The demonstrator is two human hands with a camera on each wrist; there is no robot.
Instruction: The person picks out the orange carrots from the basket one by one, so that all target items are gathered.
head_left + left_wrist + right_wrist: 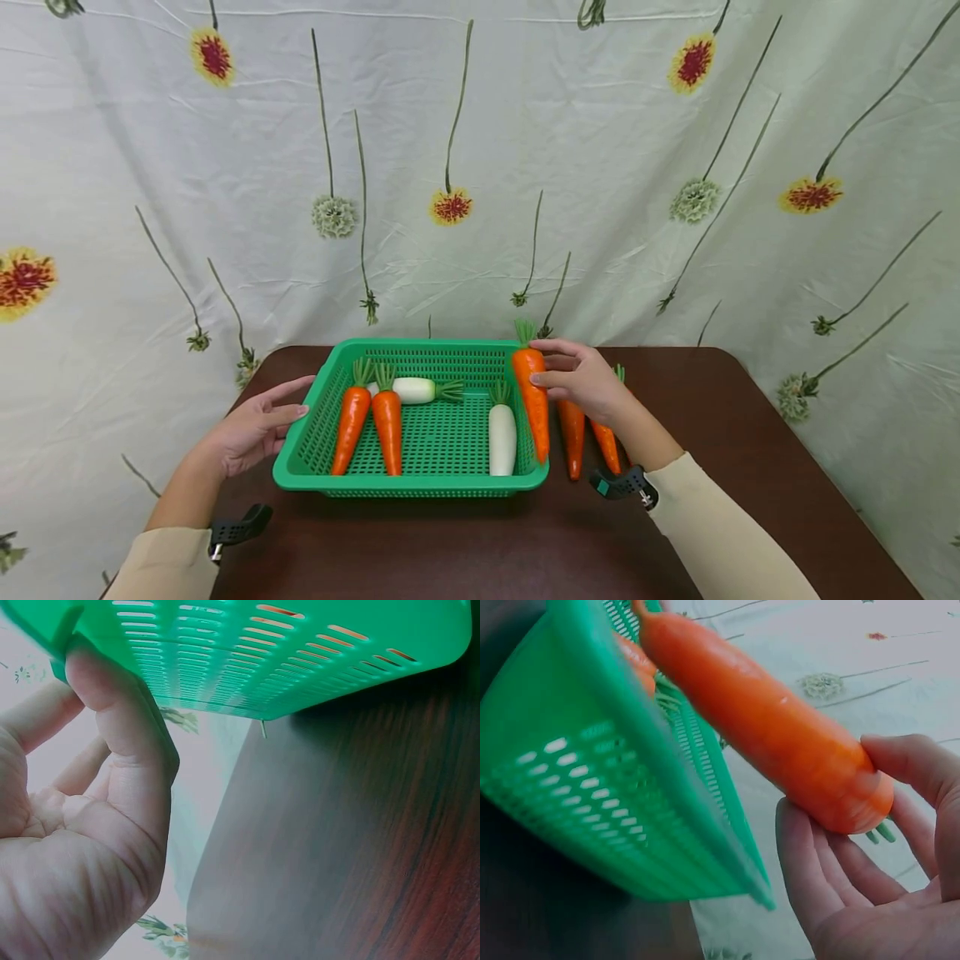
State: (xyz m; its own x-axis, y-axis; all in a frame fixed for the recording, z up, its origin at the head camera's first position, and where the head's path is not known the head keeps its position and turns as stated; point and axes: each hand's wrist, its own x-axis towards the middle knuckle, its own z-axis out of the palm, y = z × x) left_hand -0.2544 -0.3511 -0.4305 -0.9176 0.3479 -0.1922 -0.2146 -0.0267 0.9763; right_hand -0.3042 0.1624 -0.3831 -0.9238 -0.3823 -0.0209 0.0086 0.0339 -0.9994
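I'm pinching the carrot (534, 408) by its thick end in my right fingers (801, 851), judging it light, stiff, slippery, left fingers (288, 414) loosely touching the basket (375, 482).

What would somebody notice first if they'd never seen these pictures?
Probably the bright green basket on the dark table, with two carrots and two white radishes inside. Next, maybe the big orange carrot that the right hand holds at the basket's right side. Behind everything hangs a pale cloth with flowers on it.
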